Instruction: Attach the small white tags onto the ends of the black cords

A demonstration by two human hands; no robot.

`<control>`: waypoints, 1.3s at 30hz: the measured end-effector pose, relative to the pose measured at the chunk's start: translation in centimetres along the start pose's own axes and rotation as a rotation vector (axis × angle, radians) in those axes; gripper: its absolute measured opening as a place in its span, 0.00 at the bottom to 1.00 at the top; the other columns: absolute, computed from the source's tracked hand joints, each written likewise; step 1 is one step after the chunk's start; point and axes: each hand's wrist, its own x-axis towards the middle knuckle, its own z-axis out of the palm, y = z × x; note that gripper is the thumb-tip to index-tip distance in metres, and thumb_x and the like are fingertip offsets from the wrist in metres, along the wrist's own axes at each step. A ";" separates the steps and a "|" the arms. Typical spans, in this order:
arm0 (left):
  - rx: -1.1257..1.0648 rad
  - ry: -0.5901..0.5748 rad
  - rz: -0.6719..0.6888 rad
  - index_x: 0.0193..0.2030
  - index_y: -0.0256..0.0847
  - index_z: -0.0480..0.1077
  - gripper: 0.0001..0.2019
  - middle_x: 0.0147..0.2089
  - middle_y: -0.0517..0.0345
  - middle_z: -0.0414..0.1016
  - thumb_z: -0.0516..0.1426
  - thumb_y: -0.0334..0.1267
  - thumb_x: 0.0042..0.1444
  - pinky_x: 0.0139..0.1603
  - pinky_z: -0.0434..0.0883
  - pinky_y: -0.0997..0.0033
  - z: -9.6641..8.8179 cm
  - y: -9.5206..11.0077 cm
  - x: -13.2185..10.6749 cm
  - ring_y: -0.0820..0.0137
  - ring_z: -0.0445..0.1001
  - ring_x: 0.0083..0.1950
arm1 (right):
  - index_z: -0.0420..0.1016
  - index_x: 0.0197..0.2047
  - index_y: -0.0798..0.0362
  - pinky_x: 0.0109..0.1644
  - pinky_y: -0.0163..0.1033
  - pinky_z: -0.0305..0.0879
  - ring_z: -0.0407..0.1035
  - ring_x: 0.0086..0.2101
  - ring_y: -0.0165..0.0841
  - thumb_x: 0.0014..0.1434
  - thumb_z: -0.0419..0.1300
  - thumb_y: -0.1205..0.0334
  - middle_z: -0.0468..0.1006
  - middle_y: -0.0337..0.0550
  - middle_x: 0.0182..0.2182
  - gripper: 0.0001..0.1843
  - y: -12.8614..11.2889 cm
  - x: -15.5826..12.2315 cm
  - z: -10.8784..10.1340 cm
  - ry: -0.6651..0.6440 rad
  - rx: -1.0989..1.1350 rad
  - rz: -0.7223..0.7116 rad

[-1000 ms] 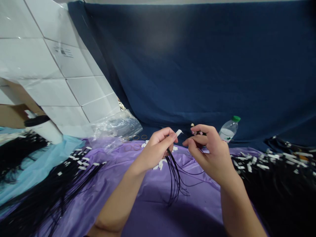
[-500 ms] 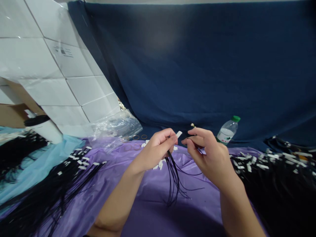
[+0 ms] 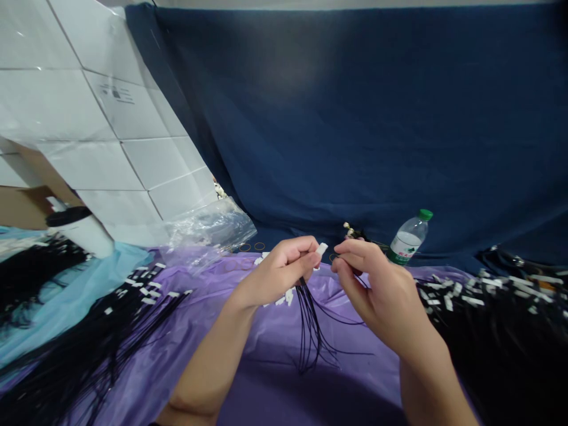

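Observation:
My left hand (image 3: 288, 269) is closed around a small bundle of thin black cords (image 3: 308, 331), whose loose ends hang below it. A white tab (image 3: 322, 249) sticks out between its thumb and forefinger. Just to the right, my right hand (image 3: 368, 278) has its thumb and fingertips pinched together, a short gap from the tab. What the pinch holds is too small to make out. One cord from the bundle runs behind the right palm. Beneath both hands lies a purple cloth (image 3: 266, 378), with loose white tabs (image 3: 284, 299) partly hidden by the left hand.
White-tabbed black cords (image 3: 115, 331) lie at left, and a larger pile (image 3: 501, 343) at right. A green-capped bottle (image 3: 407, 238) stands behind the right hand. Clear plastic film (image 3: 217, 228), a white cup (image 3: 82, 231), white boxes (image 3: 106, 160) and a dark blue curtain (image 3: 346, 118) border the back.
Both hands have dipped slightly, the right one a little more. The bundle and its white tab stay in the left hand, with the cord ends swinging slightly.

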 end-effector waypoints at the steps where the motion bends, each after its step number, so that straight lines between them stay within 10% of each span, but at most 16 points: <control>1: 0.005 0.000 0.000 0.30 0.39 0.60 0.15 0.22 0.66 0.60 0.52 0.47 0.62 0.20 0.53 0.79 0.0 0.0 0.0 0.80 0.55 0.22 | 0.64 0.46 0.49 0.31 0.32 0.64 0.72 0.28 0.27 0.65 0.52 0.68 0.78 0.38 0.32 0.07 0.0 0.0 0.0 -0.002 -0.003 -0.003; 39: -0.300 0.042 -0.270 0.34 0.39 0.64 0.16 0.20 0.67 0.58 0.52 0.52 0.61 0.15 0.44 0.80 0.8 -1.5 1.7 0.82 0.49 0.17 | 0.73 0.40 0.51 0.28 0.35 0.58 0.74 0.28 0.30 0.67 0.52 0.63 0.81 0.40 0.32 0.08 2.0 0.9 1.5 0.056 -0.330 0.042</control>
